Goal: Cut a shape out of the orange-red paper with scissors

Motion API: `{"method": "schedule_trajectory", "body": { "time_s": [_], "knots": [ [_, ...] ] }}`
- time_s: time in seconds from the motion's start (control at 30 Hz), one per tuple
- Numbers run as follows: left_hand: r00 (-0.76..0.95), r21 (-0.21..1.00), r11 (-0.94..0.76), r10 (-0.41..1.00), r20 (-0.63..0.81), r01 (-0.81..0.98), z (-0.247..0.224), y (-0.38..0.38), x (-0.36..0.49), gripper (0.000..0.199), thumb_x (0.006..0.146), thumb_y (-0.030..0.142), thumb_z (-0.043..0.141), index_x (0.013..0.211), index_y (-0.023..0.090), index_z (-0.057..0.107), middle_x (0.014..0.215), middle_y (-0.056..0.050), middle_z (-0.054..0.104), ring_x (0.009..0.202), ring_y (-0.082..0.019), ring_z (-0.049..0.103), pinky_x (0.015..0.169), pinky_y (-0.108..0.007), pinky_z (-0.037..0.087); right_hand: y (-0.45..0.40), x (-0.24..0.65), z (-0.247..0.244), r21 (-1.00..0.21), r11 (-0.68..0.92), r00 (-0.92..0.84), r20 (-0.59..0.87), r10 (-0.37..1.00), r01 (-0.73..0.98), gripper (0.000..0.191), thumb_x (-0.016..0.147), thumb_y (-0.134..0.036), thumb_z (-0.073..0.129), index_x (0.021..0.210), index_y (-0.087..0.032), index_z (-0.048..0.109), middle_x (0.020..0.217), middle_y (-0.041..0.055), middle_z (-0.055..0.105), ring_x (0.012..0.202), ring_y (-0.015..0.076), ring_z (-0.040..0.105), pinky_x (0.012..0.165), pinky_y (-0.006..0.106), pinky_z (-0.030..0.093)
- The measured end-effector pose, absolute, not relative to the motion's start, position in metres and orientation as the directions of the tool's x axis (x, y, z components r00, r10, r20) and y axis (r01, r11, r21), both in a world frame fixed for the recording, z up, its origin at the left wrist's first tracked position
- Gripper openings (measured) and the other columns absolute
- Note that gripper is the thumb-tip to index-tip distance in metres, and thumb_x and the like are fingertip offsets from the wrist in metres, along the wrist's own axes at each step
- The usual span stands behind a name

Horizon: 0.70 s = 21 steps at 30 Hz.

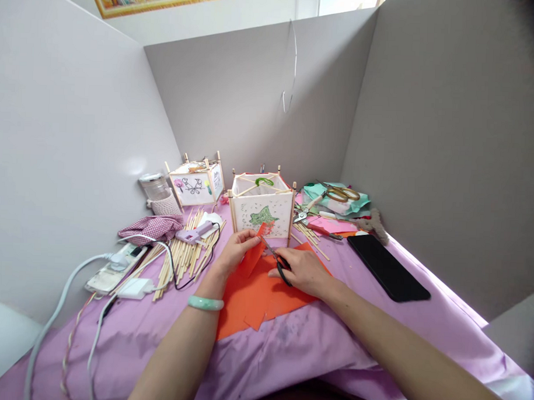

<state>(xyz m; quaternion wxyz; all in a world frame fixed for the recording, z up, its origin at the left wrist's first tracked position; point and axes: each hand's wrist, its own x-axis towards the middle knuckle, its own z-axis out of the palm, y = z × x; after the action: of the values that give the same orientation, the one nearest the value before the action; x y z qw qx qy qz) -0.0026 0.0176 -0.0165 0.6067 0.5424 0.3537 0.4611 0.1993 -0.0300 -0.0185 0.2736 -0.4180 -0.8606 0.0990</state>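
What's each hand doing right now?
Left hand: closed on a piece of orange paper.
Right hand: closed on black-handled scissors.

Orange paper [246, 304], purple cloth [314, 350], pink-and-white checked fabric [154, 227], pale green bangle [205, 303].

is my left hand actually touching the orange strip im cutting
Touching. The head view shows your left hand pinching the orange strip between thumb and fingers, near the scissors, with no gap visible at the grip.
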Motion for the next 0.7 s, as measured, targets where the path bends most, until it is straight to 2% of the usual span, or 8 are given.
{"method": "schedule_trajectory", "body": {
  "time_s": [0.7],
  "knots": [
    [0.331,0.985,-0.027,0.94,0.082,-0.168,-0.017,0.018,-0.004,0.026,0.068,0.034,0.07,0.079,0.014,0.058,0.067,-0.001,0.064,0.057,-0.012,0.06,0.059,-0.024,0.046,-0.022,0.202,-0.029,-0.298,0.631,-0.486,0.436,0.758,0.716,0.041,0.081,-0.052,0.055,0.106,-0.021,0.059,0.086,0.0042,0.067,0.077,0.0182,0.062,0.067,0.026,0.039]
  ]
}}
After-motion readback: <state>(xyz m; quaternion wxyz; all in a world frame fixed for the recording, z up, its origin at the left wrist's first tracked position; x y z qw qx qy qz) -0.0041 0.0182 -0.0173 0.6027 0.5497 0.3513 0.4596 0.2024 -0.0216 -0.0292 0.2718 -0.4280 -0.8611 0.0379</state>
